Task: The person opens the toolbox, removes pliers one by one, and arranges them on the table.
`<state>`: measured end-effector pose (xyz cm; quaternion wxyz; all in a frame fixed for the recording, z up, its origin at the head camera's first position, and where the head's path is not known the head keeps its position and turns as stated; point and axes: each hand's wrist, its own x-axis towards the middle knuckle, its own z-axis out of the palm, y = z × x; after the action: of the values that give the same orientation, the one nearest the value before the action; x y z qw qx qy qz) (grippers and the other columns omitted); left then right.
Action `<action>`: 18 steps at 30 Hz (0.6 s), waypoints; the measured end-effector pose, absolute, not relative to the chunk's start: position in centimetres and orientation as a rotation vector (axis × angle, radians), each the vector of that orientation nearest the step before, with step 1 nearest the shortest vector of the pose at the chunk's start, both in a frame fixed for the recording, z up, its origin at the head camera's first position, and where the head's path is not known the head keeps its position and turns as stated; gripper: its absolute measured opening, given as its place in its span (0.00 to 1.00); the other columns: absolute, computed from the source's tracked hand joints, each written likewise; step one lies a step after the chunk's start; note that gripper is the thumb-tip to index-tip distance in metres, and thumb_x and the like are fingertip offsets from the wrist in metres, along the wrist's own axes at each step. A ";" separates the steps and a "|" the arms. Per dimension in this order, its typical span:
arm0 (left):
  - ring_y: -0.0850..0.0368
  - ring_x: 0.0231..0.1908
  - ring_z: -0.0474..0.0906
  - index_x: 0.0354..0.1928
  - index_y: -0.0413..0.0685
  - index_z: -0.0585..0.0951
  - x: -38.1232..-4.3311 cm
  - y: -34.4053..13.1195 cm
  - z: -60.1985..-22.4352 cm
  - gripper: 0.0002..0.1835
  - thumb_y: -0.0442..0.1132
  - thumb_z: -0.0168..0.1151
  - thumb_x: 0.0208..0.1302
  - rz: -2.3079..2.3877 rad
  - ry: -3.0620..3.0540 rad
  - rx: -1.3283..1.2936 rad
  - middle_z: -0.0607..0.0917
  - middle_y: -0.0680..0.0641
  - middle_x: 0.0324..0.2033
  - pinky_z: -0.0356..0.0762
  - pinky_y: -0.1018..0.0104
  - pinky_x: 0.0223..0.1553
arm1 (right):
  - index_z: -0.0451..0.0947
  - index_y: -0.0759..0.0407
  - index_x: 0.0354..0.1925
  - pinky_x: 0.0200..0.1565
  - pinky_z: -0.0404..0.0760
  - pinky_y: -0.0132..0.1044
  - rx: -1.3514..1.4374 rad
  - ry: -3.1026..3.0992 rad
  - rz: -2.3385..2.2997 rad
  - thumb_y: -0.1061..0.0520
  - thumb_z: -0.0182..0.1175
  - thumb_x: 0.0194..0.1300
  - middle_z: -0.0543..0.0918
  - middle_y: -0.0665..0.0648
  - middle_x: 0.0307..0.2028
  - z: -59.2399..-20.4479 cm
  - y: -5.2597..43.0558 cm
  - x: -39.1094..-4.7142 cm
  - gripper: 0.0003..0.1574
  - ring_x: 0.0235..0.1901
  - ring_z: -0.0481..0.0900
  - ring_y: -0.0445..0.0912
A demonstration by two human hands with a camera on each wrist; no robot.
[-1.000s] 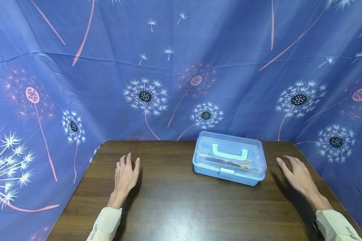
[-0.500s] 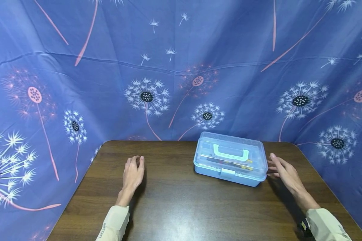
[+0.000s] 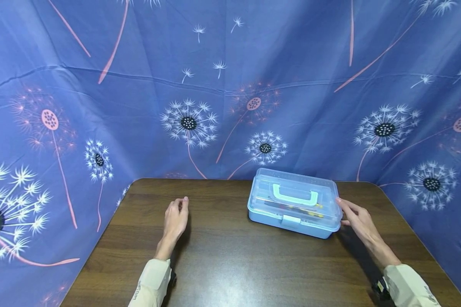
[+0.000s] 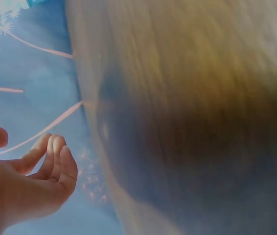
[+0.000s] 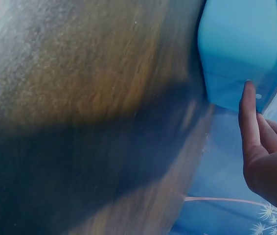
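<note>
A light blue plastic storage box [image 3: 265, 218] with a clear lid stands toward the back right of the table in the head view. Its pale handle [image 3: 295, 200] lies folded on the lid, and a front latch [image 3: 290, 221] shows. Through the lid, small yellow and red items are visible but unclear. My right hand [image 3: 363, 225] touches the box's right end, its thumb at the lid's edge. In the right wrist view, extended fingers [image 5: 248, 115] meet the blue box wall [image 5: 241, 39]. My left hand [image 3: 175, 219] hovers over the table's left part, fingers loosely bent, holding nothing.
The brown wooden table [image 3: 223, 247] has rounded back corners. Behind it and along both sides hangs a blue cloth [image 3: 215, 51] with a dandelion print. The box stands close to the table's back edge.
My right hand has moved left from beside the box until it touches the box's right end. My left hand has shifted slightly right, its fingers more bent. The box stays in place.
</note>
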<state>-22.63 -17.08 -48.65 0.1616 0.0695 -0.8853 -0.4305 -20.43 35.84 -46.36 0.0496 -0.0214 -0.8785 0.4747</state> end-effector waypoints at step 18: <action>0.44 0.41 0.80 0.49 0.41 0.80 -23.1 -14.6 -48.7 0.28 0.59 0.45 0.70 -1.680 -2.458 0.228 0.82 0.38 0.42 0.74 0.59 0.41 | 0.63 0.69 0.65 0.36 0.83 0.42 0.070 -2.635 1.659 0.37 0.49 0.69 0.73 0.74 0.56 -47.5 33.8 -22.4 0.43 0.44 0.78 0.36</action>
<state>-23.06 -14.65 -48.70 0.0778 0.0760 -0.8207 -0.5610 -22.39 33.84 -47.52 0.0136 0.0226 -0.8459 0.5327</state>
